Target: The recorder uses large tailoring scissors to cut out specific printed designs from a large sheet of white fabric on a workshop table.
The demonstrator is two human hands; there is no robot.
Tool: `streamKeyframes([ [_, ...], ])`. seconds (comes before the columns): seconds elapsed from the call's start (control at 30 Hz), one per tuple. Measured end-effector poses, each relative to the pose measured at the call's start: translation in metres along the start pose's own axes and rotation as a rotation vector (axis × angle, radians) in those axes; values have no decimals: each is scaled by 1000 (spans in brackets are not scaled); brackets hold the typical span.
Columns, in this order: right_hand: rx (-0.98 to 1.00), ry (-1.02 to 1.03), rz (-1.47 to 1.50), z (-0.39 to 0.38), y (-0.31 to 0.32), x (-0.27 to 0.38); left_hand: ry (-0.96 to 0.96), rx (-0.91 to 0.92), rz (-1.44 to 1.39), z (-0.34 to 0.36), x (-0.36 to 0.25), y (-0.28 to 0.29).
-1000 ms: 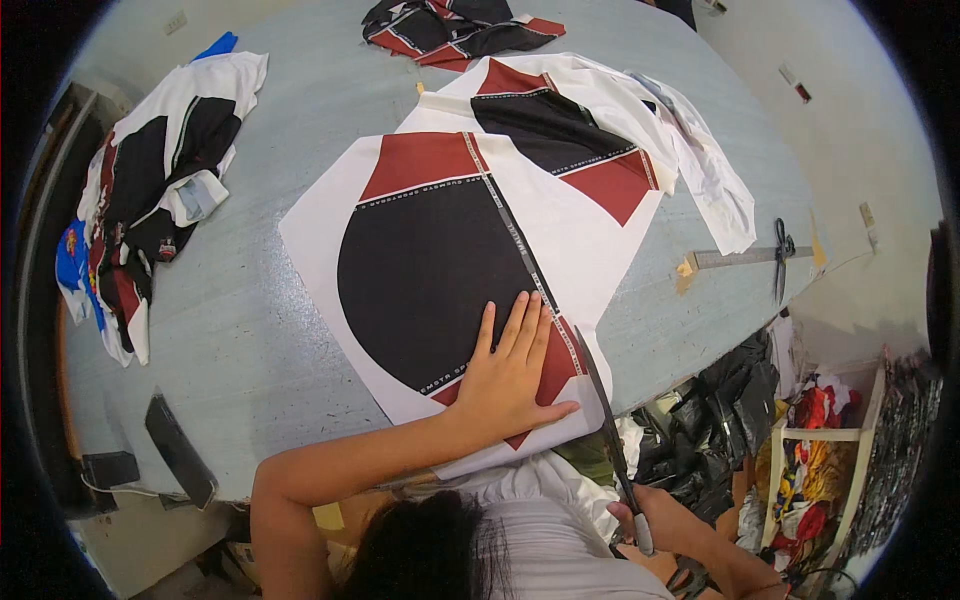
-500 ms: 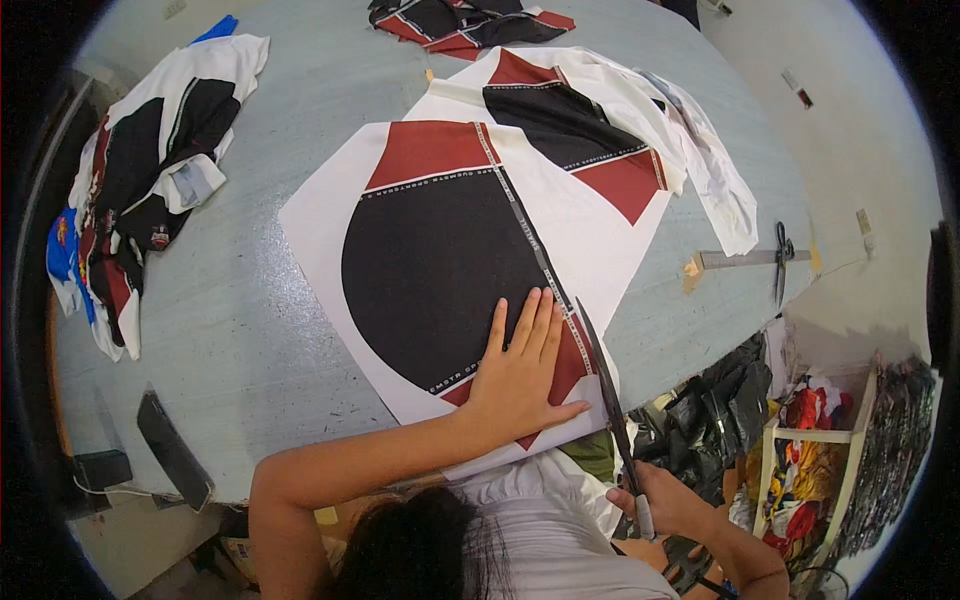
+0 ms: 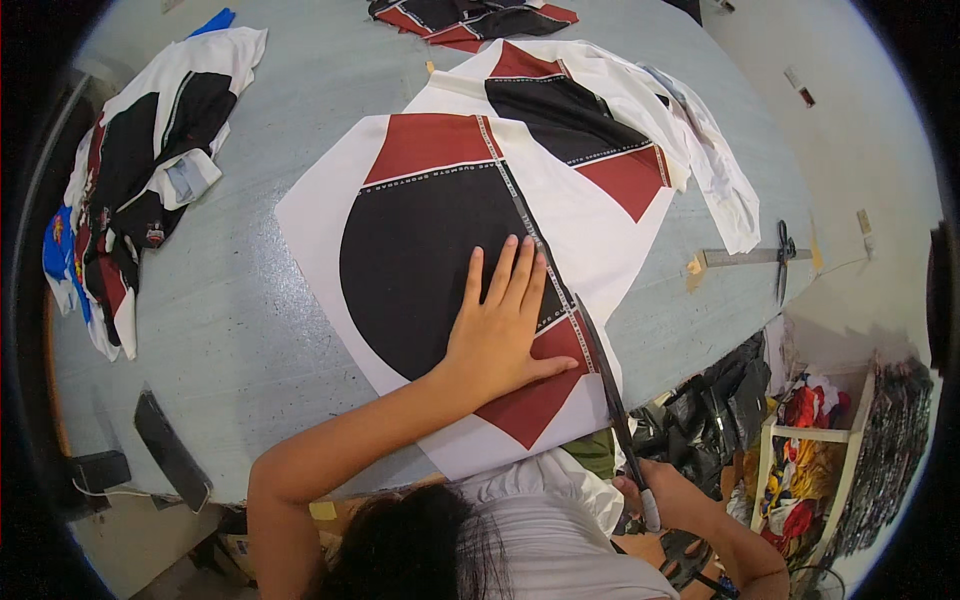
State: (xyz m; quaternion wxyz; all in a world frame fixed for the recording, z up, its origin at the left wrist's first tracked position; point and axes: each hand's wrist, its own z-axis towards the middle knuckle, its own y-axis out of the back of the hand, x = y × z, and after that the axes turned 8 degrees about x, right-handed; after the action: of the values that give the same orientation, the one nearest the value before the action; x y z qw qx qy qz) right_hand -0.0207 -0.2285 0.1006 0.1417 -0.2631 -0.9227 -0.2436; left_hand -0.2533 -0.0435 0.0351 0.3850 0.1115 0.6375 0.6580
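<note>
A white fabric piece printed with a black and dark red panel [image 3: 430,250] lies flat on the table in front of me. My left hand [image 3: 505,325] rests flat on the print, fingers spread. At the near right, my right hand [image 3: 672,497] grips the handles of long dark scissors [image 3: 612,390]. The blades lie along the print's right edge, where the dark red corner meets the white, and point away from me. Whether the blades are apart is hard to make out. My fingers partly hide the handles.
Further printed fabric [image 3: 570,120] lies beyond, touching the piece. A garment pile [image 3: 165,150] is at the left, a phone [image 3: 172,450] at the near left. Other scissors [image 3: 782,262] lie over a metal ruler [image 3: 735,257] on the right. Black plastic bags [image 3: 715,400] and a shelf [image 3: 812,434] stand beyond the table edge.
My left hand has slid up the print, away from me, uncovering the lower red corner. The scissors and right hand have shifted only slightly; the right hand keeps its grip.
</note>
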Motion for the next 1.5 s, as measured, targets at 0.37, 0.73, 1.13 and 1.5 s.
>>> streamKeyframes([
  [0.37, -22, 120, 1, 16, 25, 40, 24, 15, -11, -1, 7, -11],
  [0.73, 76, 123, -25, 20, 45, 62, 18, 12, -8, -5, 5, -12],
  [1.13, -31, 86, -110, 25, 43, 54, 3, -4, -18, -5, 2, -12],
  [1.5, -1, 108, -83, 40, 53, 70, 14, 1, -26, -10, 1, -16],
])
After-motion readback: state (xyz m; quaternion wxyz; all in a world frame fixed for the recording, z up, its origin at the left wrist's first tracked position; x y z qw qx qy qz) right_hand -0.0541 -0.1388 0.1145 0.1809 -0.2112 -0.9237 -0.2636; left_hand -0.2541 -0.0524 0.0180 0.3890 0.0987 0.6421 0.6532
